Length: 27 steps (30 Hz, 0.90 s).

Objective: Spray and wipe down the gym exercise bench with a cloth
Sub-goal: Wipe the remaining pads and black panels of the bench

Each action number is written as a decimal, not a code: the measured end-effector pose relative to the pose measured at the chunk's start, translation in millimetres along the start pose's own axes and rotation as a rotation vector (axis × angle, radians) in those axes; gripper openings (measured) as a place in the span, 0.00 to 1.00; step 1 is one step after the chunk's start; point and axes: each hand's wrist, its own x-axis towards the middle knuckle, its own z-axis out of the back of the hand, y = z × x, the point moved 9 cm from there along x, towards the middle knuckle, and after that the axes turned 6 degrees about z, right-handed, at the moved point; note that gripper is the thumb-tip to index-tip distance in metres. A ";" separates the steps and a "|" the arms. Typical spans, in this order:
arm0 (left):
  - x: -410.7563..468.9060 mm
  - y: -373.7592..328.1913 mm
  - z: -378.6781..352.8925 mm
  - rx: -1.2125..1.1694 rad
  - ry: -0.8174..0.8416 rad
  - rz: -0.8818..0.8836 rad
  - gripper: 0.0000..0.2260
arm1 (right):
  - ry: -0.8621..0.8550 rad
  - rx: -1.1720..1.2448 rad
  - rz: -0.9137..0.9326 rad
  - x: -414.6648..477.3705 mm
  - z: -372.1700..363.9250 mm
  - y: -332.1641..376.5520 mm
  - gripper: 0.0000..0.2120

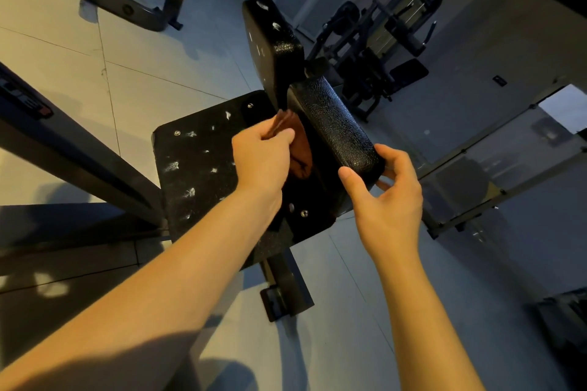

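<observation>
My left hand [262,155] grips the bunched cloth [301,152], I think soft and light; my right hand [387,197] holds the firm pad [333,124] at its near end.

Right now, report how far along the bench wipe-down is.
Done: cannot tell; no surface looks plainly wet or wiped. In hand: the left hand grips a brown cloth beside the black textured padded roll, whose near end the right hand holds. Left, probably: the flat black seat panel, flecked white, and the upright black back pad.
</observation>
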 end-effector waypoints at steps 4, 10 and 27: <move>-24.6 27.6 -11.0 0.103 0.060 -0.062 0.10 | -0.016 -0.007 -0.015 -0.9 -0.2 -1.0 0.20; -57.5 83.5 -10.6 0.175 0.150 0.056 0.10 | 0.007 0.003 -0.018 1.2 -2.0 -1.1 0.20; 12.4 -7.5 -6.2 -0.025 -0.018 0.007 0.13 | 0.000 0.022 -0.022 -1.3 -0.7 -2.2 0.21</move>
